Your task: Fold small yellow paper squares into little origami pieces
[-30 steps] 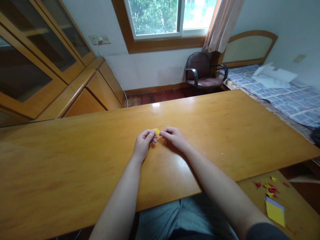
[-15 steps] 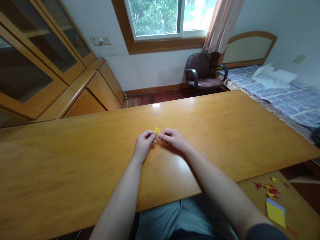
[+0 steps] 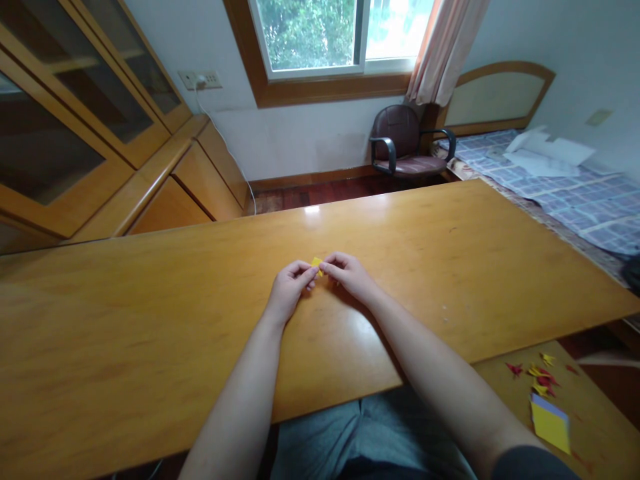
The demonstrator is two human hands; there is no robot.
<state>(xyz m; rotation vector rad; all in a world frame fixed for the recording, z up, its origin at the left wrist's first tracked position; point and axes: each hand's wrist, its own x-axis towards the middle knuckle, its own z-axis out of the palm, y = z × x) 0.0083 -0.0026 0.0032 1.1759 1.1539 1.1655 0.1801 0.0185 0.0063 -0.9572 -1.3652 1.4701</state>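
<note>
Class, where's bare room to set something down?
Bare tabletop stretches from the left hand toward the cabinet, and from the right hand toward the bed, barring small specks. Crowded: between the hands, where they hold yellow paper, and the lower surface, with folded pieces and a yellow sheet.

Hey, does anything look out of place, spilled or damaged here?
Nothing looks spilled. White sheets lie loose on the bed, partly curled, which looks untidy. At lower right, red and yellow folded pieces lie jumbled. The yellow piece held by the left hand and right hand is too small to check for damage.
</note>
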